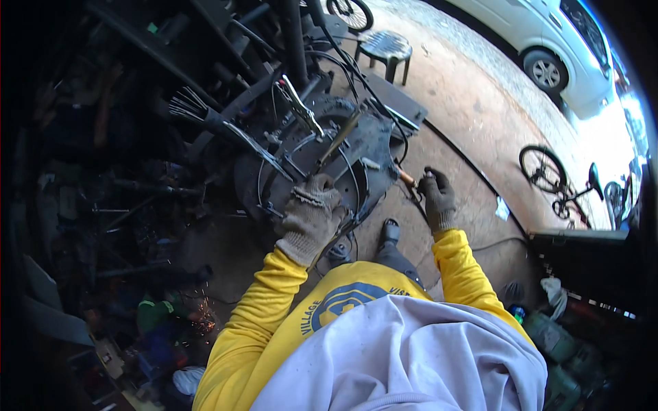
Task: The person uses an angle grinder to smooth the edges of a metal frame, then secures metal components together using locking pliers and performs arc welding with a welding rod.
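Observation:
My left hand (312, 214), in a knitted work glove, rests at the near edge of a dark metal work stand (373, 140). Its fingers are curled, and what they grip is hidden. Thin metal rods bent into a ring (359, 171) lie on the stand just beyond it. Locking pliers (299, 106) are fixed near the ring's far side, and a brownish flat bar (339, 142) slants up beside them. Right of the stand, my gloved right hand (439, 198) is closed with its fingertips together around a small pale thing. An orange-brown tube (406, 178) sits just left of those fingers.
A bundle of metal rods (188, 106) juts out at the left. Cables (370, 89) hang over the stand. Beyond are a stool (385, 48), a bicycle (562, 185) and a white van (541, 41). At lower left a person in green (156, 312) works amid sparks (203, 316).

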{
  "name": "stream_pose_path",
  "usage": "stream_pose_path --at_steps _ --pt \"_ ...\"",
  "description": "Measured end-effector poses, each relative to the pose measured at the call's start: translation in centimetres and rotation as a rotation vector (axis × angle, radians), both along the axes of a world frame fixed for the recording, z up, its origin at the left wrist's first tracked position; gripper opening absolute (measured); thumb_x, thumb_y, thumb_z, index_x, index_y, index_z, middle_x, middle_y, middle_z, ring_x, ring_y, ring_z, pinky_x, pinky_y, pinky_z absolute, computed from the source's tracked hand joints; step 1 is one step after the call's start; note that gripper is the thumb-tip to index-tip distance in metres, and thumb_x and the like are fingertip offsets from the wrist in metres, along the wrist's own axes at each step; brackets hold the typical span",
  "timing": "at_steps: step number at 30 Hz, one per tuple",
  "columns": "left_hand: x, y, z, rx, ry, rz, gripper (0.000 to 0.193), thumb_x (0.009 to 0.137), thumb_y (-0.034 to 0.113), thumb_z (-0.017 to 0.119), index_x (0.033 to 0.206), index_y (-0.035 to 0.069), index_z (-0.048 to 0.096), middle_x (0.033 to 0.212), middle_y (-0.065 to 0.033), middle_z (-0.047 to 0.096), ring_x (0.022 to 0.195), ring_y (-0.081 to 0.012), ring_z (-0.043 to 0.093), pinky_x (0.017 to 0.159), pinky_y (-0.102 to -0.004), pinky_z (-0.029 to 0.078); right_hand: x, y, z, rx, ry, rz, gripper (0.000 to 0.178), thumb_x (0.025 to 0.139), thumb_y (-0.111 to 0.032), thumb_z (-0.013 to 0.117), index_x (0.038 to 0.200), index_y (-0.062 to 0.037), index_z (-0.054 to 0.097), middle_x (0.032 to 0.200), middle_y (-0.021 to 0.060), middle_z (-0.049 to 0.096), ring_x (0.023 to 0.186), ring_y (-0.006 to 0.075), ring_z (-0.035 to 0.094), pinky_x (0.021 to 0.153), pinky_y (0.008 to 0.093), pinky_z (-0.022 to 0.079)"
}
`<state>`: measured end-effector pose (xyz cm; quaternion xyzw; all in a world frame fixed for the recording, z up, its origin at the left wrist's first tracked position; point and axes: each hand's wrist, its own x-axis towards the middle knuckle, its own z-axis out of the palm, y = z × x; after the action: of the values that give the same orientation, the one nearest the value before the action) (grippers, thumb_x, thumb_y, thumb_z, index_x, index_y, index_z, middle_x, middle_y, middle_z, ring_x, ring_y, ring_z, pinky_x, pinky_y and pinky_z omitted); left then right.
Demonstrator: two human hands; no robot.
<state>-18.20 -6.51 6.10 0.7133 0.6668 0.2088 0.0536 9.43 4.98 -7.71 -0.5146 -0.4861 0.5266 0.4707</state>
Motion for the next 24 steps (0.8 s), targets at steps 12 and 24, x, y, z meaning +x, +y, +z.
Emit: stream_pose_path --at_steps 12,24 --pt "2.4 -1.0 0.3 -0.038 0.067 0.224 0.023 0.073 0.023 0.077 0.091 0.012 0.070 0.113 -0.0061 0.062 0.105 -0.0293 0.061 0.085 -0.0453 0.051 -19.8 27.4 16.8 0.532 0.129 0.230 0.049 0.096 -0.029 0.068 0.133 0.0025 0.058 0.120 0.0181 0.070 0.111 0.0241 0.068 0.097 0.0322 0.051" --pt "3.3 -0.8 0.4 -0.084 0.065 0.290 0.022 0.075 0.023 0.077 0.094 0.016 0.069 0.115 0.0005 0.061 0.100 -0.0240 0.063 0.083 -0.0410 0.052 -31.4 38.3 18.4 0.279 -0.094 0.873 0.038 0.088 -0.036 0.076 0.111 -0.0064 0.069 0.079 0.0064 0.068 0.059 0.0164 0.062 0.052 0.0320 0.049"
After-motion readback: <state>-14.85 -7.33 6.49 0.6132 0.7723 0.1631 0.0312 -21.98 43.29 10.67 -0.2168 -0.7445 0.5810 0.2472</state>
